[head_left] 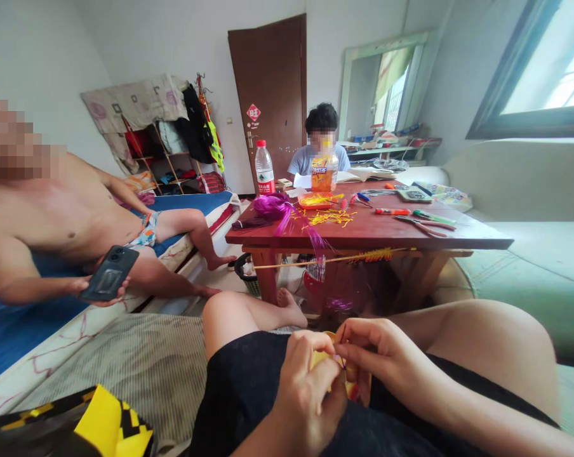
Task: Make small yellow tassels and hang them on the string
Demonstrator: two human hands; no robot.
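Note:
My left hand [310,384] and my right hand [387,360] meet over my lap, both pinched on a small yellow piece [321,359] with a thin dark thread at it. Most of the piece is hidden by my fingers. A long thin stick [315,260] with red and yellow beads near its far end juts out level with the edge of the red wooden table [363,233] in front of my knees. Purple tinsel [280,208] lies on the table and hangs over its edge.
The table bears yellow bits [329,218], pliers and scissors [423,223], a water bottle [264,169] and an orange bottle [324,171]. One person sits behind the table. Another person sits on the bed at left holding a phone [108,274]. A sofa [529,266] stands at right.

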